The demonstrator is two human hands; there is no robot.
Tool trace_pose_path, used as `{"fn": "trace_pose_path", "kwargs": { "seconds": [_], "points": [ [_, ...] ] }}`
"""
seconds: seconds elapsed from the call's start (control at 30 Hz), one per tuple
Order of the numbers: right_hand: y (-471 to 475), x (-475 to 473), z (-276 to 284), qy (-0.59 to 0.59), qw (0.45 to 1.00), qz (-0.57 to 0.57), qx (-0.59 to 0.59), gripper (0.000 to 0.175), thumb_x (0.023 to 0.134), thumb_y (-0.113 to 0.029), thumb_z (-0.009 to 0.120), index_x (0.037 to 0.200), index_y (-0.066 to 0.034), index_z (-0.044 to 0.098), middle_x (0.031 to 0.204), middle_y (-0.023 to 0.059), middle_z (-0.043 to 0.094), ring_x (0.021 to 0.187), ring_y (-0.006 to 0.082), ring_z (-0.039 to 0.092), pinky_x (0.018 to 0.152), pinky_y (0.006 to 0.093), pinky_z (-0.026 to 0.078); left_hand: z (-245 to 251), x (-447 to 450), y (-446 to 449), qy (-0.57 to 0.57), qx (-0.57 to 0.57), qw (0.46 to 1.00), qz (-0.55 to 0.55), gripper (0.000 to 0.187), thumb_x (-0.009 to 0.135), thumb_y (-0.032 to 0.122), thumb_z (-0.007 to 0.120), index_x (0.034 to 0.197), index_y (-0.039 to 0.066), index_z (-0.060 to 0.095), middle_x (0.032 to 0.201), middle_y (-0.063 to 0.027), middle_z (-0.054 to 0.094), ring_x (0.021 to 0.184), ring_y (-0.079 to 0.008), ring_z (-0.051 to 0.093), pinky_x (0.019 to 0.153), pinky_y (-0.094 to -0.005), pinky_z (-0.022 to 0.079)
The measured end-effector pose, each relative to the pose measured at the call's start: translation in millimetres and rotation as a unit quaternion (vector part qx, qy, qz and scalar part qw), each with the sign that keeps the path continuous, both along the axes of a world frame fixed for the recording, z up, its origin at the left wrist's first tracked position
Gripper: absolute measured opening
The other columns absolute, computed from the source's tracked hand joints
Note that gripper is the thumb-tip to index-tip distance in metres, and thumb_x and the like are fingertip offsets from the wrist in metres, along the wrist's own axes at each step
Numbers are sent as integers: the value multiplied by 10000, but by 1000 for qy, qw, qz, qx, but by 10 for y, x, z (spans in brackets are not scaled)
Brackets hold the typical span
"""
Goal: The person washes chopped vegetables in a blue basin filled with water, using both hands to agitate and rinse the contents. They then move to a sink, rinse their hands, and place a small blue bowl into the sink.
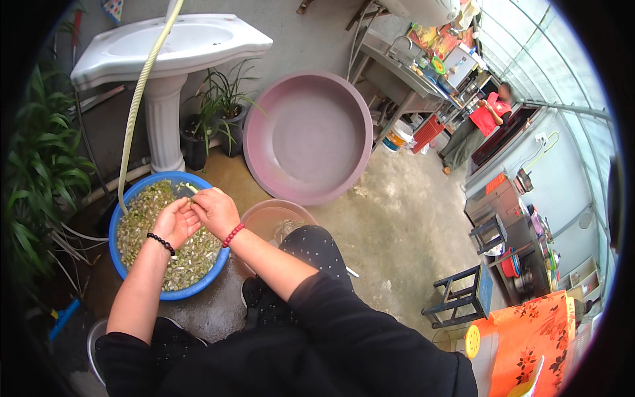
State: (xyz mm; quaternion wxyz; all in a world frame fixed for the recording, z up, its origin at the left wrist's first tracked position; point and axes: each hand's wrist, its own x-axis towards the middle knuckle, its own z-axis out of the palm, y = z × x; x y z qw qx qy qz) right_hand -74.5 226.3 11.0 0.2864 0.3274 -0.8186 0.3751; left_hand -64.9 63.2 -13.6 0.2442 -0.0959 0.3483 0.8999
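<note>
A round blue plastic basin (115, 248) on the wet floor holds water thick with floating chopped green and white vegetable pieces (191, 265). Above its far half, my left hand (176, 221) is turned palm up with fingers half curled and a dark bead bracelet at the wrist. My right hand (217, 211), wearing a red bead bracelet, meets the left fingertips. From behind the right fingers sticks a pale green stalk piece (191, 187), apparently gripped there. Whether the left fingertips pinch anything is hidden. A cream ribbed hose (135, 106) runs down into the basin.
A white pedestal sink (166, 124) and potted plants (233, 119) stand beyond the basin. One large pink tub (317, 139) leans against the wall; a smaller brownish basin (263, 213) sits by my knee. A person (483, 121) stands far right, past a wooden stool (464, 295).
</note>
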Motion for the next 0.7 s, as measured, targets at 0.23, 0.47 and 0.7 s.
{"fn": "trace_pose_path", "kwargs": {
  "seconds": [0.23, 0.47, 0.7],
  "points": [
    [97, 86, 39, 146, 988, 36, 42, 68, 653, -106, 607, 690, -53, 585, 770, 78, 607, 774, 281, 585, 720, 399, 475, -17, 184, 180, 6, 96, 995, 17, 583, 967, 477, 417, 1208, -47, 499, 1223, -163, 554, 1157, -267, 527, 1027, -403, 403],
    [105, 32, -109, -76, 995, -50, -45, 100, 754, -95, 675, 793, -3, 668, 776, 141, 655, 726, 263, 641, 688, 366, 517, 40, 280, 206, -7, 165, 986, 3, 771, 928, 609, 403, 1258, -86, 462, 1273, -205, 524, 1182, -303, 513, 1048, -430, 377],
    [180, -67, -14, -480, 758, 85, -433, 100, 868, -118, 687, 931, -61, 634, 850, 43, 678, 717, 105, 635, 665, 254, 527, 276, 401, 203, 81, 28, 996, 4, 817, 961, 630, 203, 1357, -52, 419, 1360, -166, 506, 1265, -279, 484, 1028, -403, 385]
  ]
}}
